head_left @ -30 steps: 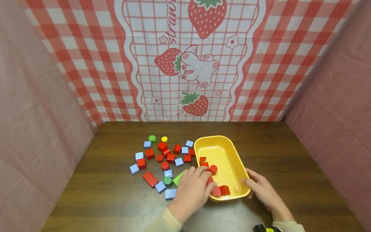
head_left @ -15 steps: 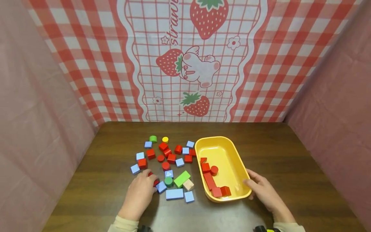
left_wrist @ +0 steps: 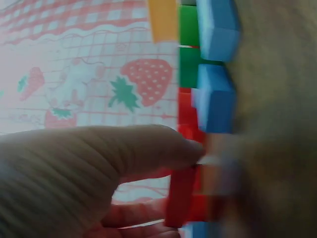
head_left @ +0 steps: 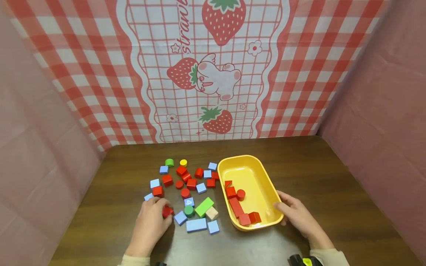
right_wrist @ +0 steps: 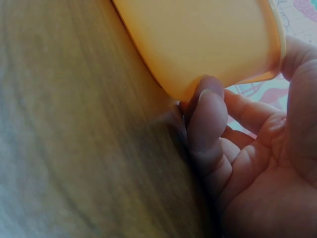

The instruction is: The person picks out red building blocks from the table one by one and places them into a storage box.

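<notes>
My left hand [head_left: 149,223] pinches a red rectangular block [left_wrist: 180,196] between thumb and fingers, at the left front of the scattered blocks. In the head view most of that block is hidden by the fingers. With thumb over the rim and fingers beneath, my right hand [head_left: 299,218] grips the right front corner of a yellow plastic tub [head_left: 256,184]. Several red blocks lie inside along its left and front sides, among them a long red block [head_left: 236,207] and a red cylinder [head_left: 241,194].
Left of the tub lie loose blocks: a blue oblong block [head_left: 196,225], a light green block [head_left: 204,207], a plain wooden block [head_left: 211,213], a dark green cylinder [head_left: 189,211], and several red and blue ones. A checked strawberry cloth [head_left: 206,74] hangs behind the wooden table [head_left: 316,159].
My left hand has left the tub, moved left across the blocks and taken hold of the red rectangular block. My right hand stays on the tub. The head view has shifted slightly.
</notes>
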`<state>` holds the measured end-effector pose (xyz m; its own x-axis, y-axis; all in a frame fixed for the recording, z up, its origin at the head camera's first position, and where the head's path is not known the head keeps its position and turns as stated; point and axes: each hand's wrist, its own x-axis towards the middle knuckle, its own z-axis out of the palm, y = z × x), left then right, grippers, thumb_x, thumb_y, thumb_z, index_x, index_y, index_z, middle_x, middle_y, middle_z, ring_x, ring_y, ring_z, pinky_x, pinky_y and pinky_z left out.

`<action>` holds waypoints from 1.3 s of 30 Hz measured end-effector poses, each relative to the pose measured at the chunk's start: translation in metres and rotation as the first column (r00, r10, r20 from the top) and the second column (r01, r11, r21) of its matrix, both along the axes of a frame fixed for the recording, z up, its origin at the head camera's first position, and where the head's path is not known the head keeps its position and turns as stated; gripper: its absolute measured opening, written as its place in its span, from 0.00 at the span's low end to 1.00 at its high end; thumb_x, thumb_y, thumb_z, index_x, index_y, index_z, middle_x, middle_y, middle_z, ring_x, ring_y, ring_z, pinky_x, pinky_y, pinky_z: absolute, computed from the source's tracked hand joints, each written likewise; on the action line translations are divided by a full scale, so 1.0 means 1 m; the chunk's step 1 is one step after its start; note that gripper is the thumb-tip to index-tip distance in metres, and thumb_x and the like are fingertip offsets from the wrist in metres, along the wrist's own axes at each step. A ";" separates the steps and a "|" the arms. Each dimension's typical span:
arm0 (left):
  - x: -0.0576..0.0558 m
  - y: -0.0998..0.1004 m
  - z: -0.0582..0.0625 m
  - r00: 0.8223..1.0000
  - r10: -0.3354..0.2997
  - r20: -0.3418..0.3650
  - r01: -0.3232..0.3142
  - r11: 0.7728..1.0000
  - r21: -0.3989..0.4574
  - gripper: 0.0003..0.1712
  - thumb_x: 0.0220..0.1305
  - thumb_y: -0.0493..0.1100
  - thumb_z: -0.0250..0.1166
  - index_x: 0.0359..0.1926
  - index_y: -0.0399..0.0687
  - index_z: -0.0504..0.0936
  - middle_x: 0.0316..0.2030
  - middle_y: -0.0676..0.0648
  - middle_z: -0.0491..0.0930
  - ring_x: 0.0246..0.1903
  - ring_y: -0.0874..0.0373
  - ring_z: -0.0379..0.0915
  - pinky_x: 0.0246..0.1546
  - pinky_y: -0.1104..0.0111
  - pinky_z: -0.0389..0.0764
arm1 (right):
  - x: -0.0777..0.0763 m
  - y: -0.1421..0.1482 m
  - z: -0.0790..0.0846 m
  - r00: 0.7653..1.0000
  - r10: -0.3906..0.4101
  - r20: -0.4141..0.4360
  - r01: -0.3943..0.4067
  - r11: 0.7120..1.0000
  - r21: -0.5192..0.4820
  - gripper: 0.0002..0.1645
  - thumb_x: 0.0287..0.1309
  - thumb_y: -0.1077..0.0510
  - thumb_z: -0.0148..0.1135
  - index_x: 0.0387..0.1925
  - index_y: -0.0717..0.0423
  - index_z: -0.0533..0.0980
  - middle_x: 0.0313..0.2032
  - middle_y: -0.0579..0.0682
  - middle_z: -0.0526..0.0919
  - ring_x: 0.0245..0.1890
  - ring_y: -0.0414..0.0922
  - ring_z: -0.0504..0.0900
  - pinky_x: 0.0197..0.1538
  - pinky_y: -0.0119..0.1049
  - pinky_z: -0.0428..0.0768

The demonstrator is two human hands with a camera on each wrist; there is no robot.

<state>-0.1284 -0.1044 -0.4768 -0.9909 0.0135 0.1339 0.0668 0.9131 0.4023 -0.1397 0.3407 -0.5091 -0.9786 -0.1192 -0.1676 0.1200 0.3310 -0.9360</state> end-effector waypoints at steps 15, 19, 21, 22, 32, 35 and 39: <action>0.028 0.105 0.023 0.863 -0.491 -0.121 0.503 0.809 0.303 0.25 0.62 0.49 0.77 0.59 0.56 0.82 0.60 0.59 0.83 0.56 0.62 0.72 0.57 0.65 0.82 | -0.002 -0.001 0.003 1.000 -0.003 0.005 0.003 1.000 0.005 0.37 0.74 0.58 0.59 0.77 0.69 0.64 0.35 0.57 0.85 0.19 0.42 0.77 0.25 0.36 0.81; 0.027 0.132 0.017 0.782 -0.605 -0.147 0.623 0.752 0.216 0.22 0.66 0.50 0.73 0.59 0.58 0.81 0.59 0.60 0.82 0.55 0.63 0.71 0.58 0.69 0.79 | 0.001 -0.003 0.001 1.000 0.002 0.002 -0.002 1.000 0.001 0.36 0.74 0.58 0.59 0.77 0.70 0.64 0.36 0.57 0.86 0.20 0.42 0.78 0.25 0.36 0.81; 0.024 0.141 0.015 0.773 -0.617 -0.145 0.634 0.760 0.144 0.22 0.67 0.51 0.72 0.60 0.58 0.81 0.59 0.59 0.82 0.54 0.63 0.71 0.59 0.69 0.79 | 0.001 -0.004 0.000 1.000 0.005 0.000 -0.005 1.000 0.000 0.36 0.74 0.58 0.59 0.77 0.69 0.64 0.35 0.56 0.86 0.19 0.41 0.77 0.25 0.36 0.81; 0.021 0.145 0.014 0.778 -0.614 -0.136 0.628 0.769 0.120 0.22 0.68 0.51 0.71 0.60 0.58 0.81 0.59 0.58 0.82 0.54 0.62 0.72 0.59 0.69 0.78 | 0.001 -0.004 -0.001 1.000 0.006 -0.001 -0.006 1.000 0.000 0.36 0.74 0.59 0.59 0.77 0.69 0.64 0.35 0.56 0.86 0.19 0.41 0.77 0.25 0.36 0.81; -0.008 0.168 0.016 0.908 -0.414 0.070 0.406 0.908 0.105 0.23 0.60 0.53 0.75 0.56 0.55 0.84 0.52 0.53 0.85 0.46 0.57 0.66 0.52 0.63 0.75 | 0.001 -0.004 0.001 1.000 0.010 -0.004 -0.010 1.000 0.012 0.37 0.74 0.58 0.60 0.77 0.69 0.64 0.35 0.55 0.87 0.19 0.41 0.77 0.25 0.37 0.82; -0.016 0.171 0.016 0.930 -0.362 0.061 0.361 0.932 0.028 0.22 0.57 0.53 0.77 0.51 0.53 0.86 0.47 0.50 0.85 0.43 0.55 0.64 0.45 0.64 0.71 | 0.002 -0.003 0.001 1.000 0.008 -0.011 -0.008 1.000 0.011 0.37 0.74 0.58 0.59 0.77 0.69 0.64 0.35 0.55 0.87 0.19 0.41 0.77 0.25 0.37 0.82; -0.025 0.173 0.016 0.944 -0.326 0.058 0.330 0.941 -0.081 0.19 0.57 0.53 0.77 0.46 0.52 0.86 0.42 0.51 0.85 0.39 0.54 0.63 0.41 0.65 0.65 | 0.003 -0.002 0.000 0.999 0.013 -0.029 -0.013 1.000 0.004 0.36 0.75 0.59 0.59 0.77 0.70 0.64 0.34 0.55 0.87 0.18 0.41 0.77 0.25 0.37 0.82</action>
<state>-0.1538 0.0684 -0.4612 -0.9344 0.3484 0.0744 0.3528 0.8756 0.3299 -0.1369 0.3389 -0.5091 -0.9815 -0.1311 -0.1397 0.0886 0.3363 -0.9376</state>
